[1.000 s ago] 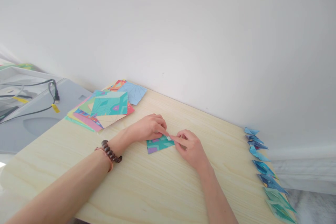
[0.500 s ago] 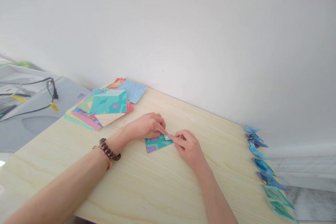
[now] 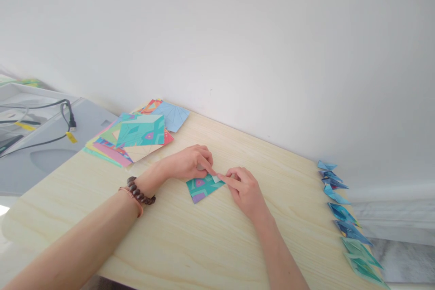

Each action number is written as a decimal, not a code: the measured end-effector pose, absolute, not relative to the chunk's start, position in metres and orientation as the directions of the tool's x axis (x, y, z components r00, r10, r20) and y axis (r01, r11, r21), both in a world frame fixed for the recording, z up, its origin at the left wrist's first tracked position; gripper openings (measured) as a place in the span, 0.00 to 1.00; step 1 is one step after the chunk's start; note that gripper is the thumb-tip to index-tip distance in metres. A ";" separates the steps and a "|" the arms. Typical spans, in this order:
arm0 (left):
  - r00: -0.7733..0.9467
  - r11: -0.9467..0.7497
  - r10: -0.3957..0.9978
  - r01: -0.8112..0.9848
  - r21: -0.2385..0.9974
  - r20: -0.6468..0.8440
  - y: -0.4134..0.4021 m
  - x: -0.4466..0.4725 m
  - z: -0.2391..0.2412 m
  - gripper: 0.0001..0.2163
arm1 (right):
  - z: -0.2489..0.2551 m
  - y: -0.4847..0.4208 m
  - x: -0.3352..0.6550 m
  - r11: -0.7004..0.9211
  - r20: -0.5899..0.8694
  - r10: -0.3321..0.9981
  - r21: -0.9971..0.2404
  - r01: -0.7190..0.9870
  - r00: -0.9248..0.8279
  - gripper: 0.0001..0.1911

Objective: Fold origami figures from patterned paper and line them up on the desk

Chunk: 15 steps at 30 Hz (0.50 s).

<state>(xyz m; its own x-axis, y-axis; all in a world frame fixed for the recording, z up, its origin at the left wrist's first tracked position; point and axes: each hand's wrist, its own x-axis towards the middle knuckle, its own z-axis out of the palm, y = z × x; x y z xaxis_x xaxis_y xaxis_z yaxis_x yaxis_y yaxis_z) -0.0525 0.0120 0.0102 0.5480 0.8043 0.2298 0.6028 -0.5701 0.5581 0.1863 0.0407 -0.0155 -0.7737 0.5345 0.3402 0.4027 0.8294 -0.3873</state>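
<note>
A teal sheet of origami paper (image 3: pixel 201 188) with pink and purple patches lies folded on the table, one corner turned over to a pale side. My left hand (image 3: pixel 193 163) is closed at its upper edge, the index finger reaching to the pale corner and the other fingers curled. From the right, my right hand (image 3: pixel 245 190) presses its extended index finger on that corner, its thumb close below. Both fingertips nearly meet there. The paper's far edge is partly hidden under the left fingers.
A stack of coloured origami sheets (image 3: pixel 142 131) lies at the table's back left. Several folded blue and green paper pieces (image 3: pixel 341 213) line the right edge. A black cable (image 3: pixel 70 118) rests on a grey surface at the left. The white wall (image 3: pixel 238 54) borders the table's back.
The paper has turned slightly, its lower left corner shifting toward me and a pink patch now showing more. My fingers stay at the turned corner, with only small movements.
</note>
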 end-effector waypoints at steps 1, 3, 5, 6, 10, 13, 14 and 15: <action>0.548 -0.569 0.805 0.607 0.555 0.227 0.012 -0.053 0.010 0.13 | -0.016 0.040 0.186 0.830 0.339 0.535 -0.383 0.406 -0.774 0.20; 0.546 -0.568 0.807 0.614 0.548 0.224 0.012 -0.053 0.010 0.13 | -0.016 0.040 0.186 0.830 0.335 0.536 -0.378 0.410 -0.775 0.21; 0.546 -0.568 0.808 0.620 0.541 0.223 0.012 -0.053 0.010 0.13 | -0.016 0.040 0.186 0.830 0.330 0.535 -0.378 0.411 -0.777 0.21; 0.548 -0.570 0.807 0.622 0.537 0.222 0.012 -0.053 0.010 0.13 | -0.017 0.040 0.186 0.830 0.328 0.535 -0.378 0.411 -0.778 0.21; 0.564 -0.586 0.796 0.628 0.512 0.220 0.012 -0.053 0.010 0.12 | -0.017 0.040 0.186 0.831 0.330 0.533 -0.376 0.409 -0.779 0.21; 0.573 -0.595 0.791 0.634 0.495 0.216 0.012 -0.053 0.011 0.12 | -0.017 0.041 0.185 0.830 0.327 0.536 -0.375 0.414 -0.778 0.20; 0.574 -0.596 0.790 0.636 0.490 0.215 0.012 -0.053 0.012 0.12 | -0.017 0.041 0.185 0.829 0.327 0.537 -0.375 0.415 -0.777 0.20; 0.574 -0.596 0.790 0.638 0.487 0.215 0.012 -0.052 0.012 0.11 | -0.017 0.040 0.185 0.828 0.327 0.538 -0.375 0.416 -0.777 0.20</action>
<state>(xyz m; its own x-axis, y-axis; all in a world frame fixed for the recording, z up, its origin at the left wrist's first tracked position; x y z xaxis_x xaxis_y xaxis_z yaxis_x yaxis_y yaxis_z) -0.0525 0.0117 0.0118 0.5741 0.7901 0.2147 0.6385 -0.5962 0.4868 0.1853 0.0405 -0.0166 -0.7767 0.5384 0.3269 0.4165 0.8284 -0.3746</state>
